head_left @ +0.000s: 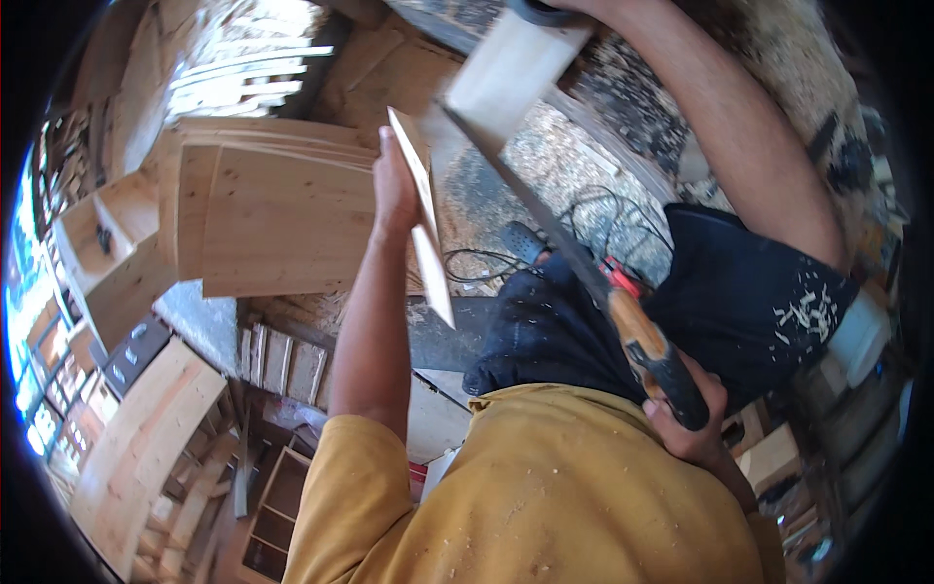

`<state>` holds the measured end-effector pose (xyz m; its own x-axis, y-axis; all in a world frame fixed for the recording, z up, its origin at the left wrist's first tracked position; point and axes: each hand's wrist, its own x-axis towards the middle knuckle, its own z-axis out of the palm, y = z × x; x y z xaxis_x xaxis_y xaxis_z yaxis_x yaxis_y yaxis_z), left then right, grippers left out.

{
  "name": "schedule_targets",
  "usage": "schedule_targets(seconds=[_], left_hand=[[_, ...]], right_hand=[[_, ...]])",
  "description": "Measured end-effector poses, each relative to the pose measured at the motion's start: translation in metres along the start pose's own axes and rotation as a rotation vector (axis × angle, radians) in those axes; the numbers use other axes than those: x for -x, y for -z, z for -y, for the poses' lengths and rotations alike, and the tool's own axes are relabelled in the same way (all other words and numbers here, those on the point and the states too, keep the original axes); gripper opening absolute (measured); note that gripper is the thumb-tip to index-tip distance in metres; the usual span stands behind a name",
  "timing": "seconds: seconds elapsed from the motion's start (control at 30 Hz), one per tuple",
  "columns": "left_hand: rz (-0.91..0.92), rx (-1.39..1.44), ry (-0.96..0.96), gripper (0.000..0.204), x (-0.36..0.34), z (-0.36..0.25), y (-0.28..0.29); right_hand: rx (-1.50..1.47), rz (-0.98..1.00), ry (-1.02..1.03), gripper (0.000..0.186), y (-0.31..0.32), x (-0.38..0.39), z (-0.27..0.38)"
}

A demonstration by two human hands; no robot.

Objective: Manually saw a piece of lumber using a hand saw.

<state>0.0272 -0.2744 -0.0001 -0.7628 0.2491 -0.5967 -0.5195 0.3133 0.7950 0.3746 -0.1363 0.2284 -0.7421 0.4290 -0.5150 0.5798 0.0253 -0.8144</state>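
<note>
Out in front of me, my left hand (396, 187) grips a thin wood piece (424, 219) with pointed ends, seen nearly edge-on. My right hand (696, 414), low and close to my body, is closed around the end of a handsaw (644, 341) with a wood-and-black handle. Its long dark blade slants up to the far left, and the tip overlaps the near edge of a pale board (520, 73); whether they touch I cannot tell. A bare lower leg (730, 127) reaches toward that board, with dark footwear (545, 12) at its far end.
Large wooden panels (282, 219) stand stacked at the left, beside an open wooden box (122, 234). A curved wide board (146, 438) and a divided wooden frame (277, 511) lie lower left. Black cables (623, 209) coil on the shaving-strewn floor, near a grey clog (523, 240).
</note>
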Motion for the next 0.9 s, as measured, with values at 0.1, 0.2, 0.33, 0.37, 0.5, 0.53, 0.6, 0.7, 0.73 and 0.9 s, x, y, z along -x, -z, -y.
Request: schedule_targets(seconds=[0.1,0.2,0.33,0.37,0.5,0.53,0.6,0.7,0.73,0.9], left_hand=[[0.351,0.403,0.28,0.035,0.018,0.001,0.025],[0.715,0.817,-0.013,0.03,0.026,0.024,0.038],[0.769,0.911,-0.095,0.031,0.051,0.008,0.038],[0.763,0.922,-0.114,0.031,0.054,0.008,0.043],[0.716,0.906,-0.191,0.032,0.067,0.009,0.055],[0.751,0.953,-0.229,0.032,0.069,0.01,0.058],[0.85,1.047,-0.256,0.033,0.07,0.012,0.06],[0.996,1.159,-0.299,0.034,0.068,0.026,0.068],[1.078,1.187,-0.331,0.034,0.071,0.026,0.069],[1.123,1.242,-0.393,0.034,0.083,0.038,0.077]], right_hand=[[-0.032,-0.055,0.098,0.059,0.0,0.001,0.005],[-0.002,-0.05,0.108,0.04,0.0,-0.004,0.015],[0.09,-0.046,0.317,0.059,0.004,-0.007,0.011],[0.101,-0.036,0.333,0.059,0.003,-0.006,0.015],[0.142,-0.049,0.341,0.052,0.003,0.003,0.025],[0.107,-0.05,0.289,0.048,0.004,0.006,0.027],[0.084,-0.051,0.256,0.043,0.002,0.014,0.033],[0.041,-0.084,0.281,0.036,-0.003,0.016,0.037],[-0.001,-0.088,0.275,0.035,-0.004,0.021,0.041],[-0.042,-0.059,0.33,0.035,-0.018,0.035,0.05]])
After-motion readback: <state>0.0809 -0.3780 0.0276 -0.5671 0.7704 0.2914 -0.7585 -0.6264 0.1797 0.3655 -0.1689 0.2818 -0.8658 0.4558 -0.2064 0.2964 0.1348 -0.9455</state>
